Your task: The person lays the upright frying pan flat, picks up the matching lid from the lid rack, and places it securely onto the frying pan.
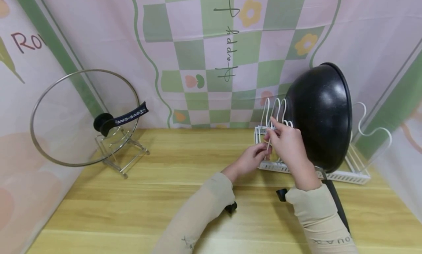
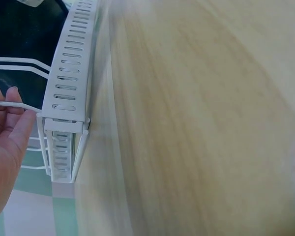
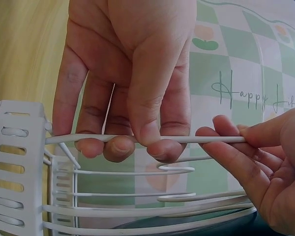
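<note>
Both hands pinch one white wire divider of the white pan rack [image 1: 346,176]. My left hand [image 1: 252,159] holds the wire divider [image 3: 194,139] low, close to the rack's slotted side rail [image 2: 71,69]. Higher up the same wire, my right hand [image 1: 290,142] grips it between thumb and fingers. In the right wrist view, the left hand's fingers [image 3: 119,149] curl under the wire and its thumb lies over it. A black wok [image 1: 318,115] stands on its side in the rack, just right of the hands, its dark handle [image 1: 336,202] pointing toward me.
At the left, a large glass lid [image 1: 62,115] with a black knob and handle [image 1: 128,115] leans on a small wire stand [image 1: 115,166]. Another curved white divider [image 1: 376,131] rises right of the wok. A checkered cloth [image 1: 211,56] hangs behind the wooden table [image 1: 132,210].
</note>
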`<state>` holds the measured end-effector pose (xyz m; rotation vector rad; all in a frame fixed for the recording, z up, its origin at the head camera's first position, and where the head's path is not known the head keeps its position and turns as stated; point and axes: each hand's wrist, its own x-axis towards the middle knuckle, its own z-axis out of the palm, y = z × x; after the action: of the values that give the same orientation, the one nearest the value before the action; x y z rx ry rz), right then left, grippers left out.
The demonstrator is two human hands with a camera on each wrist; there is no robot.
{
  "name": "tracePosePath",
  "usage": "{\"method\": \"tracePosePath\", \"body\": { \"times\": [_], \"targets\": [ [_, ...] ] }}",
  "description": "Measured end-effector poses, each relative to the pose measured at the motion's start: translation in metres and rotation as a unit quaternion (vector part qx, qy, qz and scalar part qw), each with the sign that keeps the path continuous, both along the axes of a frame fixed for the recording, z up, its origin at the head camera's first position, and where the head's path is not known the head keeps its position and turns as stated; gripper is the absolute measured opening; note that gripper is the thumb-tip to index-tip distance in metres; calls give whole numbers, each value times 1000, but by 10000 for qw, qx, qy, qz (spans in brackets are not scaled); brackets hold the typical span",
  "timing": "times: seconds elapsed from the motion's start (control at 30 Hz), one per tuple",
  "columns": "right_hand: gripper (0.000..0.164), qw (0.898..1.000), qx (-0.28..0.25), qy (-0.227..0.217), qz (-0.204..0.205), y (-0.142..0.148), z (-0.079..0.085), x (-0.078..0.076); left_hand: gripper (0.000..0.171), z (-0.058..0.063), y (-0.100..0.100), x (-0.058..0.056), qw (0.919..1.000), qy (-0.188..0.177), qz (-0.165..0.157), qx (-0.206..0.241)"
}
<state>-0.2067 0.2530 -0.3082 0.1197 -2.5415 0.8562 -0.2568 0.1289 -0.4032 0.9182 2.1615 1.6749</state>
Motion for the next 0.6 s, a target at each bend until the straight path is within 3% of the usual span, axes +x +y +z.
{"method": "tracePosePath", "body": {
  "times": [0.6],
  "targets": [
    [41, 10000, -18, 91, -18, -3, -1, -2, 17, 0, -5, -3, 10000, -20, -30, -36]
  ]
}}
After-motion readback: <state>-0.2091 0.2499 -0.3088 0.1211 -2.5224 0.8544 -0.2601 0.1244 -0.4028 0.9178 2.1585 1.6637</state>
